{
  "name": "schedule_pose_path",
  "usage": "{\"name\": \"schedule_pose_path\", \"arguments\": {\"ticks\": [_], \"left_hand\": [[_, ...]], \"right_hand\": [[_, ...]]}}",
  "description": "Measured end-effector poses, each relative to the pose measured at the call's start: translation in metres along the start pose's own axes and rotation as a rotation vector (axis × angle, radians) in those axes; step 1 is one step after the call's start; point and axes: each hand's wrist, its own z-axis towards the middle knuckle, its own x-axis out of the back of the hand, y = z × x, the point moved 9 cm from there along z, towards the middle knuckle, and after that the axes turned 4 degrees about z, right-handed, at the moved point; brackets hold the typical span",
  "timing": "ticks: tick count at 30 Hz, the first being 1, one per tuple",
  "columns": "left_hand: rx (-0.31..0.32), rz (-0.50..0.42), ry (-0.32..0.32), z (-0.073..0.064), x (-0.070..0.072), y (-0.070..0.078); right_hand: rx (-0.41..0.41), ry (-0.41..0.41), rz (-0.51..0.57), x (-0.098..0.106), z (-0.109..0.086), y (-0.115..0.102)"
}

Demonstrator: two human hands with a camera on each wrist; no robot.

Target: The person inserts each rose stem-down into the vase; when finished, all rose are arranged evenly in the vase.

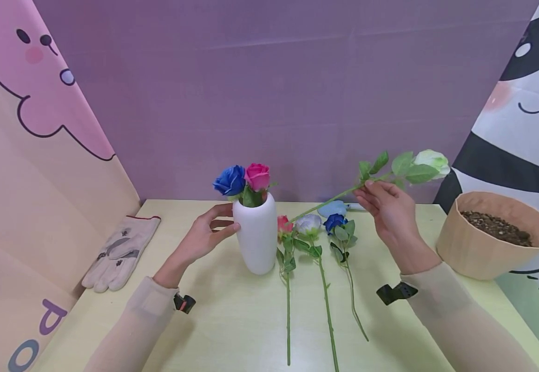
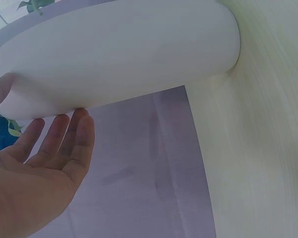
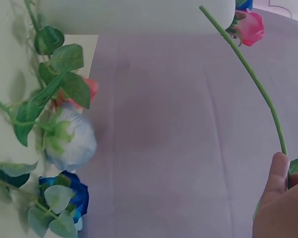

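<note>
A white vase stands upright, with a blue rose and a pink rose in its mouth. My left hand holds the vase by its upper side, thumb on the front; in the left wrist view the fingertips touch its wall. Between thumb and fingers, my right hand pinches the green stem of a white rose. That flower's head points right, and its bare stem end slants down left toward the vase. In the right wrist view, the stem overlaps the vase's edge.
On the table right of the vase lie a coral flower, a pale white flower and a dark blue rose. Behind them is a light blue object. Gloves lie at left; a soil-filled pot stands at right.
</note>
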Motion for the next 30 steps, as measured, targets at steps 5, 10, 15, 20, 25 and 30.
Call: {"name": "schedule_pose_path", "arguments": {"ticks": [5, 10, 15, 20, 25, 30], "left_hand": [[-0.003, 0.002, -0.001, 0.000, 0.000, -0.001], [-0.006, 0.003, -0.002, 0.001, 0.000, -0.001], [-0.004, -0.005, -0.004, 0.001, 0.000, -0.001], [-0.009, -0.010, -0.006, 0.001, -0.001, -0.001], [-0.006, -0.009, -0.005, 0.000, -0.001, -0.001], [0.000, -0.005, -0.006, 0.000, -0.001, -0.002]], "right_hand": [[0.014, 0.006, 0.033, -0.009, 0.000, -0.003], [0.015, 0.008, 0.056, -0.018, 0.001, -0.006], [0.017, 0.011, 0.080, -0.025, 0.003, -0.009], [0.027, 0.023, 0.083, -0.030, 0.004, -0.011], [0.035, 0.031, 0.087, -0.036, 0.004, -0.012], [0.038, 0.032, 0.116, -0.041, 0.004, -0.012]]}}
